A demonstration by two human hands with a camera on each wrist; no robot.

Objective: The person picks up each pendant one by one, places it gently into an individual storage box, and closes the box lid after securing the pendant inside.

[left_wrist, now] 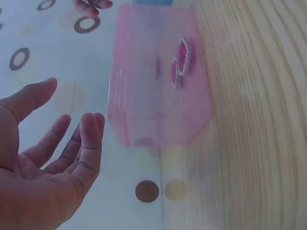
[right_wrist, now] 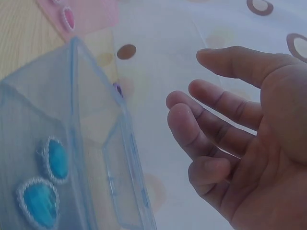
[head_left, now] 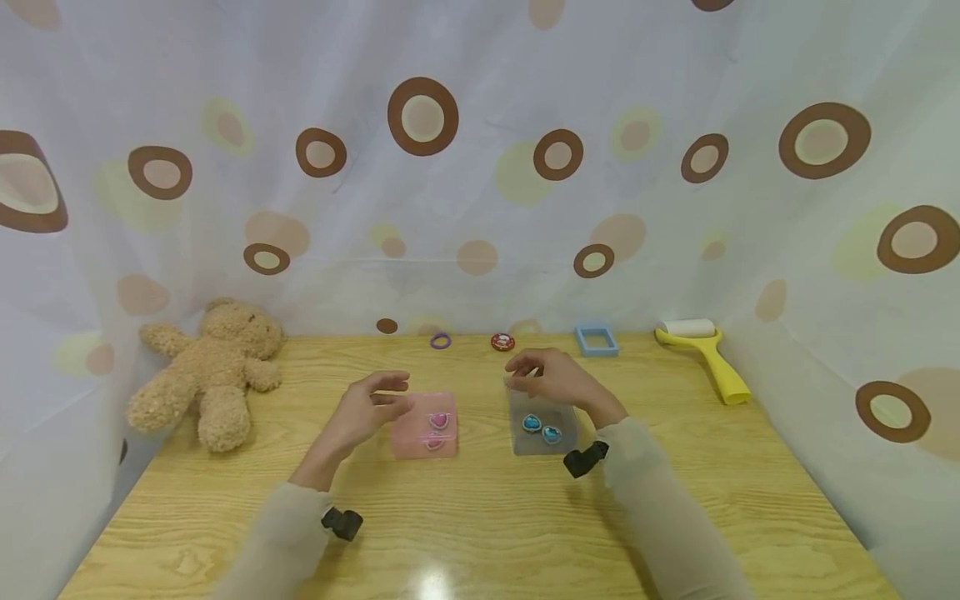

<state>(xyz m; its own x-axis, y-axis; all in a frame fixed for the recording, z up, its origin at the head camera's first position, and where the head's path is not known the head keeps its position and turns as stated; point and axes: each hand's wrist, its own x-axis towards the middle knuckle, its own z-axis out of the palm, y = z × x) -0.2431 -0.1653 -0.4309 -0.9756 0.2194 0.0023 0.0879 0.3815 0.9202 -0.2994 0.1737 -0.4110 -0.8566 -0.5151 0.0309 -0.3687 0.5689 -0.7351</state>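
Note:
A pink translucent box (head_left: 405, 446) sits mid-table, with two pink heart-shaped gems (head_left: 438, 421) showing, each with a pale beaded rim. To its right stands a blue-grey translucent box (head_left: 525, 447) with two blue gems (head_left: 532, 423) of the same kind. My left hand (head_left: 366, 410) hovers at the pink box's left side, fingers loosely bent and holding nothing; the left wrist view shows a gap between fingertips (left_wrist: 90, 129) and box. Above the far part of the blue-grey box is my right hand (head_left: 558, 379), its relaxed fingers apart from the box (right_wrist: 76, 96).
Along the back lie a purple ring (head_left: 440, 341), a red round piece (head_left: 502, 342) and a blue square frame (head_left: 597, 341). A teddy bear (head_left: 217, 367) is at the left, a yellow-handled lint roller (head_left: 708, 354) at the right. A dotted curtain (head_left: 480, 192) encloses the table.

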